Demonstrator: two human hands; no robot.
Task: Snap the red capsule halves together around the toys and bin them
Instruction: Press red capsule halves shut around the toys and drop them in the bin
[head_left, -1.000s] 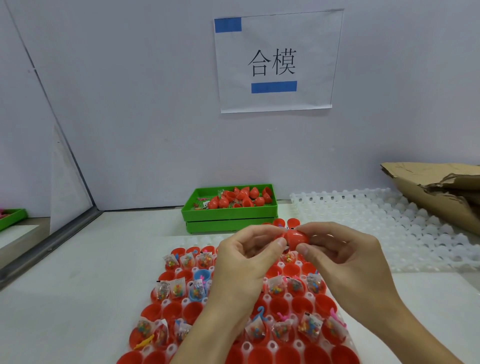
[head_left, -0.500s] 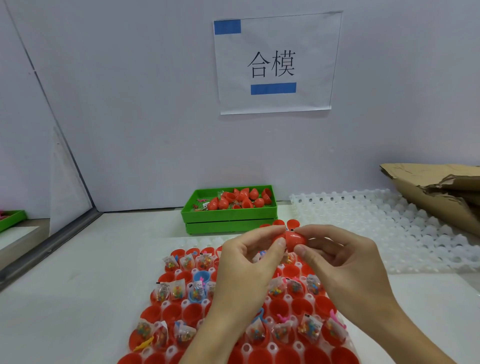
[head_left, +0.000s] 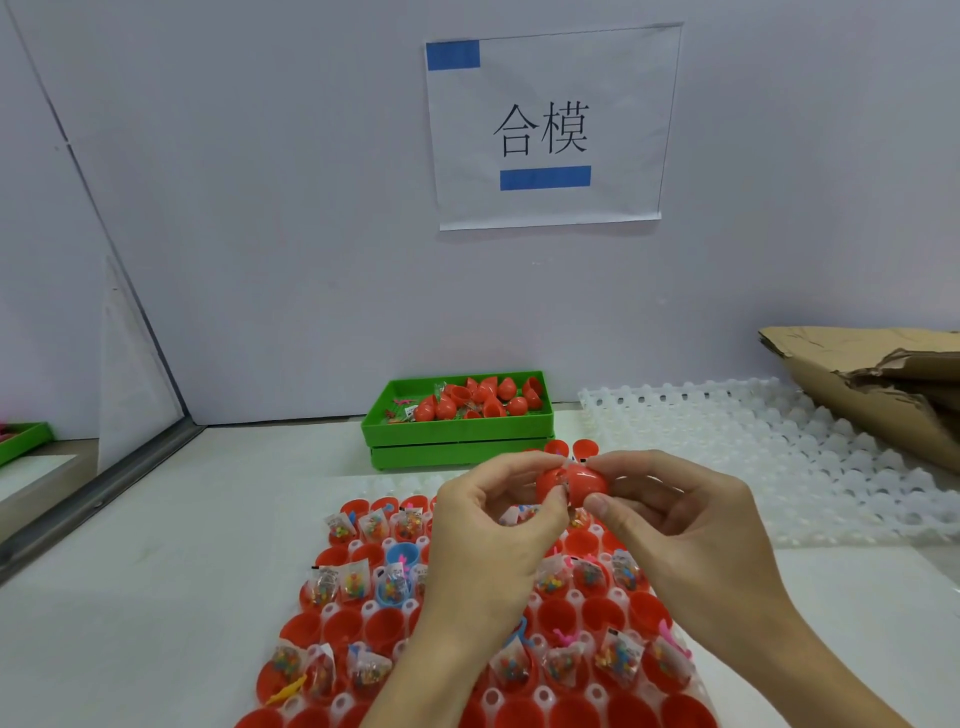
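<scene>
Hands are meeting above a white tray (head_left: 337, 704) of open red halves (head_left: 556, 616) and bagged toys (head_left: 511, 667). The left hand (head_left: 493, 551) and right hand (head_left: 685, 535) are both pinching one red capsule (head_left: 571, 482) between thumbs and fingertips. Beyond the fingers, a green bin (head_left: 460, 434) is holding closed capsules. Right of them, an empty white grid tray (head_left: 779, 457) and cardboard (head_left: 872, 384) are lying on the pale table (head_left: 156, 545).

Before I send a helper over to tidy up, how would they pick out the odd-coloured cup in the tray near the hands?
Start at the white tray of red cups on the table in front of the person, below the green bin. Look at its left part, a few rows from the far edge, just left of the left hand. The blue cup is the one there; nearly all its neighbours are red.
</scene>
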